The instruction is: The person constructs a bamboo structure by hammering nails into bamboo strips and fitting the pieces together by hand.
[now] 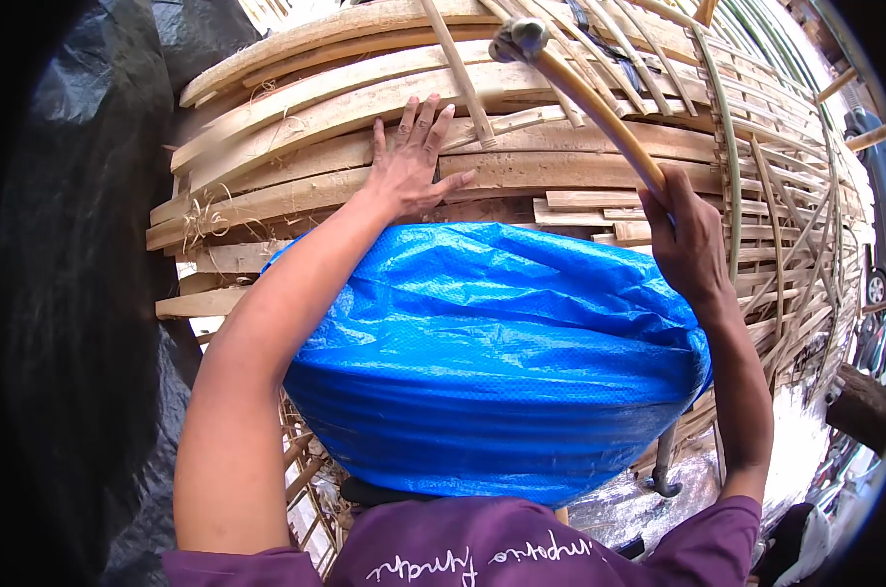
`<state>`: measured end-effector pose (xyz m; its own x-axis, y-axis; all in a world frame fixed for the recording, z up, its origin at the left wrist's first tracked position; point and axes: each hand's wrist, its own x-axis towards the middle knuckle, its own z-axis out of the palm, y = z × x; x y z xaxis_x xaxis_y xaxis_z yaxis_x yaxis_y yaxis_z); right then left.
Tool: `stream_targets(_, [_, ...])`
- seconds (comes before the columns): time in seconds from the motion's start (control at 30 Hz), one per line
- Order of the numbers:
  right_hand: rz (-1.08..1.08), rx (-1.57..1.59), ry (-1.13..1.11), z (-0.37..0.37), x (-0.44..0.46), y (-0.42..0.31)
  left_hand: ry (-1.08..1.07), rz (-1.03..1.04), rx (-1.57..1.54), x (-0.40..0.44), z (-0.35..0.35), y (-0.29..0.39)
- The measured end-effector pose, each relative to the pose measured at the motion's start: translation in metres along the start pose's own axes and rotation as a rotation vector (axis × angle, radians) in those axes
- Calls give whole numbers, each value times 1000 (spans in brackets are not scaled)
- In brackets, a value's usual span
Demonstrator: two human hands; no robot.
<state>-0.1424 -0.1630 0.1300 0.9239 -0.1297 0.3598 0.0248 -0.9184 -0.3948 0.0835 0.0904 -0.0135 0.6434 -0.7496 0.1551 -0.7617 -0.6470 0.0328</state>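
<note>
My left hand [411,161] lies flat with its fingers spread on the stacked wooden planks [296,147]. My right hand [686,240] is wrapped round the handle of a hammer [599,108], which is raised over the planks with its metal head toward the upper middle. Close to my left fingertips, a thin wooden stick [460,78] slants across the planks. A blue tarp [492,342] bulges between my two forearms, in front of my body.
Black plastic sheeting [81,245] hangs along the left side. Slatted strips tied with poles [785,196] extend to the right. Short wood pieces [599,210] lie just beyond the tarp. Curly wood shavings [205,217] cling to plank ends. A vehicle [878,225] shows at the far right.
</note>
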Motion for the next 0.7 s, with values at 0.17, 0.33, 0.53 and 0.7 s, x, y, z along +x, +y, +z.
stream_targets(0.17, [-66, 69, -49, 29, -15, 25, 20, 6, -18, 0, -1, -1])
stream_targets(0.33, [74, -140, -173, 33, -9, 39, -6, -4, -49, 2, -5, -1])
stream_targets(0.53, [112, 25, -61, 2, 1, -3, 19, 30, -71, 1, -4, -2])
stream_targets(0.7, [72, 24, -176, 36, -15, 27, 45, 45, -69, 1, -1, -2])
